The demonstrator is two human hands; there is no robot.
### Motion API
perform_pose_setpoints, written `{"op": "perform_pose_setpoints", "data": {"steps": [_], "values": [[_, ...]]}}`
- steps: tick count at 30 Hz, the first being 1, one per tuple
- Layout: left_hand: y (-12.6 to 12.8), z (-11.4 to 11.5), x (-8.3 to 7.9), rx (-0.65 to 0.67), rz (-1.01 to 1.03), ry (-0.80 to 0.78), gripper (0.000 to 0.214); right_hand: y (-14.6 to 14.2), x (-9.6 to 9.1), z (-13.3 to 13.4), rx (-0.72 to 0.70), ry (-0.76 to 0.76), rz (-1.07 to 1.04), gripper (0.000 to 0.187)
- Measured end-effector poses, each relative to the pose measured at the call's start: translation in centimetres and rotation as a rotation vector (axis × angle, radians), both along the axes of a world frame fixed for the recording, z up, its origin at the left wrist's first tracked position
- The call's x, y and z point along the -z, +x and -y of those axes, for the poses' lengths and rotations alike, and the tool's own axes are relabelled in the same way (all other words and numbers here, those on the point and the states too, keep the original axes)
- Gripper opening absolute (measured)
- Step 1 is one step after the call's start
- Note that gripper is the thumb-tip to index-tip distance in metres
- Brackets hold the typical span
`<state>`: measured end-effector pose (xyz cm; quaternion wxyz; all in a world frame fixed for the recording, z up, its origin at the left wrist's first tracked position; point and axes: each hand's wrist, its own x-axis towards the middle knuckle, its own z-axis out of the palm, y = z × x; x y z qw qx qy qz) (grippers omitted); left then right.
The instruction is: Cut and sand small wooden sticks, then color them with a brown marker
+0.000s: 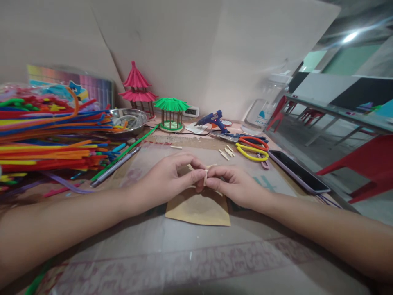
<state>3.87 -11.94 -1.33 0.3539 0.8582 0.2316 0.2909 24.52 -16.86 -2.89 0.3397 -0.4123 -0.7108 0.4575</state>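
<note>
The left hand (170, 178) and the right hand (238, 188) meet in the middle. Both pinch a small pale piece (205, 175) with their fingertips, just above a brown card (199, 211) on the table (184, 250). A big pile of bright sticks (46, 139) lies at nine o'clock from the hands. A tiny green hut (171, 112) stands at twelve o'clock. A blue glue gun (215, 120), yellow scissors (251, 152) and a phone (297, 172) lie at two o'clock.

place: craft workshop | cues: pipe cleaners (46, 139) heaped on tabletop (190, 254), glue gun (214, 120), scissors (252, 147), model pavilions (170, 112)
</note>
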Motion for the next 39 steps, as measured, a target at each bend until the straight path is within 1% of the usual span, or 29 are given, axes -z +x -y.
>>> {"op": "perform_pose_setpoints", "data": {"steps": [3, 7, 11, 14, 19, 22, 25, 28, 31, 33, 37, 39], "values": [[0.0, -0.11, -0.01, 0.01, 0.022, 0.012, 0.02, 0.03, 0.23, -0.03, -0.025, -0.04, -0.06, 0.027], [-0.12, -0.15, 0.07, -0.02, 0.008, -0.004, 0.023, 0.05, 0.43, -0.01, -0.029, -0.11, -0.154, 0.028], [-0.16, -0.18, 0.19, -0.072, -0.004, -0.017, 0.023, 0.08, 0.42, -0.01, -0.005, -0.099, -0.124, 0.028], [-0.05, -0.21, 0.22, -0.042, -0.011, -0.086, 0.023, 0.13, 0.46, -0.16, -0.016, -0.1, -0.116, 0.031], [0.18, -0.26, 0.21, 0.01, 0.006, -0.273, 0.018, 0.28, 0.44, -0.57, -0.074, -0.129, -0.15, 0.041], [0.26, -0.31, 0.24, 0.018, 0.018, -0.313, 0.021, 0.31, 0.31, -0.64, -0.088, -0.142, -0.156, 0.043], [0.25, -0.38, 0.3, 0.0, 0.011, -0.261, 0.024, 0.29, 0.34, -0.63, -0.086, -0.164, -0.167, 0.04], [0.17, -0.45, 0.37, -0.045, -0.008, -0.197, 0.025, 0.29, 0.63, -0.69, -0.082, -0.19, -0.206, 0.037], [0.03, -0.47, 0.4, -0.069, 0.008, -0.095, 0.022, 0.28, 0.88, -0.74, -0.063, -0.188, -0.237, 0.035], [-0.05, -0.44, 0.35, -0.089, 0.012, -0.035, 0.02, 0.27, 0.87, -0.69, -0.024, -0.164, -0.249, 0.033], [-0.13, -0.24, 0.07, -0.186, -0.012, 0.077, 0.019, 0.22, 0.59, -0.46, 0.096, -0.08, -0.252, 0.027], [-0.1, -0.11, -0.07, -0.205, -0.029, 0.11, 0.02, 0.21, 0.45, -0.34, 0.13, -0.066, -0.274, 0.026]]}}
